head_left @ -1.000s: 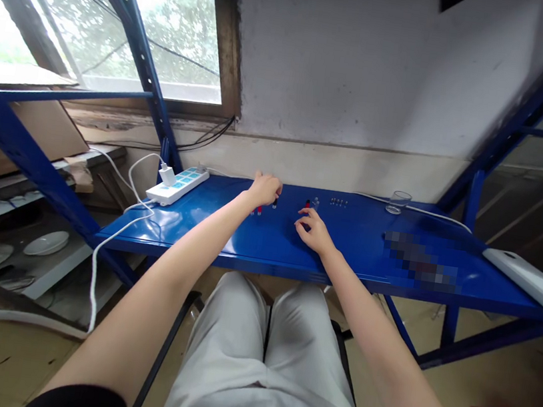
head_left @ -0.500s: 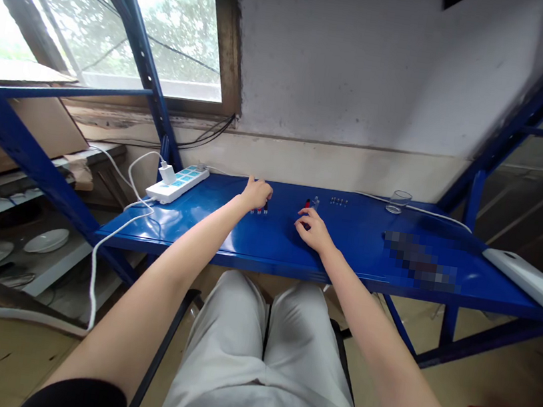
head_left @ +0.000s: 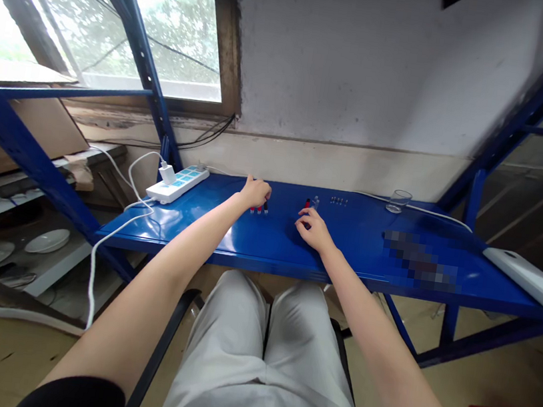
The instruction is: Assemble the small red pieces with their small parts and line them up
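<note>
My left hand (head_left: 255,192) is over the middle of the blue table, its fingers bent down and pressed together at the top of a small black tube (head_left: 265,207). Beside that tube, partly under the hand, are small red tubes (head_left: 259,210) with pale ends. What the left fingertips hold is hidden. My right hand (head_left: 315,229) rests low on the table, fingers curved and thumb apart, with nothing visible between them. Just beyond it stand a small red-and-black tube (head_left: 307,203) and a clear piece (head_left: 316,202).
Several tiny metallic pieces (head_left: 339,201) lie in a row behind my right hand. A clear glass (head_left: 398,201) stands at the back right. A white power strip (head_left: 177,184) with a cable sits on the left. A white flat object (head_left: 533,281) lies at the table's right end.
My left hand has shifted very slightly left, and a little more of the red tubes under it shows. My right hand stays in nearly the same place.
</note>
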A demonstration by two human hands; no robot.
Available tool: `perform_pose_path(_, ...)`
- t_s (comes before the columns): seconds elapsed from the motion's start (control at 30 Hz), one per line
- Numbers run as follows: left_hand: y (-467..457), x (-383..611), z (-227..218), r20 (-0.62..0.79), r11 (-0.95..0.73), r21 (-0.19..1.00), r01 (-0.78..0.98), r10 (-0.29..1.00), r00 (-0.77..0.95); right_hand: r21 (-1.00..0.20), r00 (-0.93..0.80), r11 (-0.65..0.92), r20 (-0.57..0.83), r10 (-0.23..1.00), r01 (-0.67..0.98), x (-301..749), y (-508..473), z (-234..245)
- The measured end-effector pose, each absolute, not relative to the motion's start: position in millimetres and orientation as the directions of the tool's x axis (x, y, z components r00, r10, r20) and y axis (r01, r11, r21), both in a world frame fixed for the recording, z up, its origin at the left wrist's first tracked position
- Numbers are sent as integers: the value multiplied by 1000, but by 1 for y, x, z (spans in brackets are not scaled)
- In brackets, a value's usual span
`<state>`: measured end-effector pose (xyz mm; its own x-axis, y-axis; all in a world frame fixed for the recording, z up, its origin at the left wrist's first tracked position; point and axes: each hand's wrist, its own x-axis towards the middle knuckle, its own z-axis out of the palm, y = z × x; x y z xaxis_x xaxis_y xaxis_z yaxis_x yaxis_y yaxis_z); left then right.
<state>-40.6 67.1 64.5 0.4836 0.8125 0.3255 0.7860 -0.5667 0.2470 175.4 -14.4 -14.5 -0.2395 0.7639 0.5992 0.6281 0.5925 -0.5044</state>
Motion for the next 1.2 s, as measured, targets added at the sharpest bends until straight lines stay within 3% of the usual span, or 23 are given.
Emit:
perform_pose_path(0.2, 66, -37, 66, 321, -591, 236, 771, 796, 512, -501, -245, 605, 609, 754, 619, 176, -12, -17)
perform_pose_path(0.37, 65, -34, 66, 325, -610, 299, 734, 788, 522, -507, -239, 596, 602, 762, 622, 177, -11, -17)
perform_pose_path(0.77, 66, -32, 63, 348, -617, 214, 757, 772, 531, -504, -229, 603, 618, 752, 619, 177, -11, -18)
perform_pose_path(1.03, 57, -29, 68, 310, -571, 298, 765, 816, 489, -505, -234, 600, 611, 756, 620, 177, -12, -16)
perform_pose_path(1.2, 51, -26, 71, 344, -605, 228, 763, 783, 518, -481, -149, 552, 648, 747, 681, 175, -17, -12)
